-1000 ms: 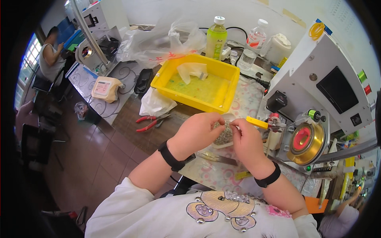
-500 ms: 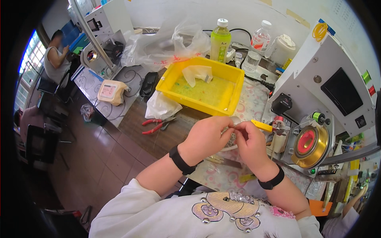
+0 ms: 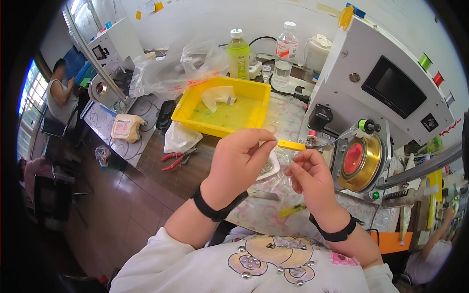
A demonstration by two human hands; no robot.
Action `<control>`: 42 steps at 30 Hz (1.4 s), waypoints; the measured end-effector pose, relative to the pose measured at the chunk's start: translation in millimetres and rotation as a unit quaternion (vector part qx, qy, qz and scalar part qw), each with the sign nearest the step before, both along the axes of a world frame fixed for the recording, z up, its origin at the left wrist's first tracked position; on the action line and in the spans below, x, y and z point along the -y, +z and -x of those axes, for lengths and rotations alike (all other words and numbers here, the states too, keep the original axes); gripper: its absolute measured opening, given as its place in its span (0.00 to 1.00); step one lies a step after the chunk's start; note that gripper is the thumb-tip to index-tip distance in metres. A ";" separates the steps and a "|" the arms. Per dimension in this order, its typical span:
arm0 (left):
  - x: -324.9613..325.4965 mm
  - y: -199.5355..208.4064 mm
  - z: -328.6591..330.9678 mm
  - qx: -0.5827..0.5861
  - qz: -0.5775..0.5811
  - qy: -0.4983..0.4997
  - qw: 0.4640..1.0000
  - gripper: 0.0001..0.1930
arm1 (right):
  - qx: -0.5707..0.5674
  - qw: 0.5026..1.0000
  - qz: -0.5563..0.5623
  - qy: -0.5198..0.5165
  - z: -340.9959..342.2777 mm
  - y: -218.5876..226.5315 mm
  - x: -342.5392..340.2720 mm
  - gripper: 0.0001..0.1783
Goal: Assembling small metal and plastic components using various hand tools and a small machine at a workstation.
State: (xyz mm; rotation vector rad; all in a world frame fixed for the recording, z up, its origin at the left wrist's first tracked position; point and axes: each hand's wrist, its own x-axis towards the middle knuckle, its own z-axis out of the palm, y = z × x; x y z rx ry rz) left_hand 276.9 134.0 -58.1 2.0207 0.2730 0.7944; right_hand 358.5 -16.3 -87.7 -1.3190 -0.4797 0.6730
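My left hand [image 3: 240, 158] is raised over the table, thumb and forefinger pinched together at the near end of a yellow bar [image 3: 291, 145]. Whatever is in that pinch is too small to name. Beside it, slightly lower and to the right, my right hand [image 3: 315, 178] has its fingers curled and thumb and fingertips close together; anything between them is hidden. Under my left hand sits a white dish [image 3: 276, 166] of small greyish pieces, partly covered by the fingers. The yellow bar points toward metal parts of a white machine [image 3: 356, 63] with a gold-rimmed wheel [image 3: 362, 162].
A yellow tray [image 3: 195, 128] with a plastic bag piece lies ahead. Red-handled pliers [image 3: 178, 158] rest left on the wood. A green drink bottle [image 3: 238, 56] and a clear bottle [image 3: 285, 56] stand behind. A yellow cutter [image 3: 292, 210] lies near the front edge.
My hands have moved apart, the right one lower, uncovering part of the white dish. The whole view has shifted, with the machine now further left in it.
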 end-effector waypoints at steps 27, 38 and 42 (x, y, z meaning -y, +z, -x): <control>47.6 -13.7 -76.7 0.007 -0.113 -0.058 0.992 0.04 | 0.076 0.976 -0.077 -0.190 -37.5 -21.8 7.7 0.04; 47.9 -23.2 -68.0 0.105 -0.278 -0.033 0.954 0.11 | 0.105 0.972 -0.065 -0.199 -38.1 -24.2 7.7 0.04; 48.7 -24.2 -67.5 0.115 -0.262 -0.046 0.957 0.10 | 0.125 0.971 -0.051 -0.198 -38.0 -23.1 8.6 0.04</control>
